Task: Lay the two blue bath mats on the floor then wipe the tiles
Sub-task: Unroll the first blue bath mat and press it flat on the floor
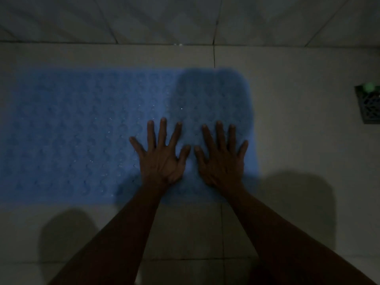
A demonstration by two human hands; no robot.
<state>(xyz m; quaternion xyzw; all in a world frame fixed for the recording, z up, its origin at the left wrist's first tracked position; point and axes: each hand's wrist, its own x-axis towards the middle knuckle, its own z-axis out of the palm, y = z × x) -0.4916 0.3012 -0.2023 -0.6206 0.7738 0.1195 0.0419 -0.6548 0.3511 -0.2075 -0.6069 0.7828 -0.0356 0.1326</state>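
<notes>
Hands lie flat, side by side, on a blue rubbery bath mat (86,130) with a raised bubble pattern, which is spread out on the pale tiled floor (298,151). Left hand (161,159) and right hand (222,161) both rest palm down with straight fingers spread wide apart, gripping nothing; the two thumbs point toward each other and sit just apart. Fingertips of both hands point toward the wall (164,17), which is faced with pale tiles and meets the floor well beyond them.

The mat reaches far out past the little finger of the left hand, to the picture's edge. On the other side it ends in a rounded corner just beyond the little finger of the right hand. Its near edge runs under the wrists, and the bare forearms cross the floor tiles behind it. A few small bright droplets glint on the mat just ahead of and beside the left fingers (163,130). Whether this is one mat or two laid together cannot be told in the dim light.

Well out past the right fingers (219,134), a dark square floor drain grate (369,105) is set in the tiles, with a small green thing at its far edge, too blurred to identify.
</notes>
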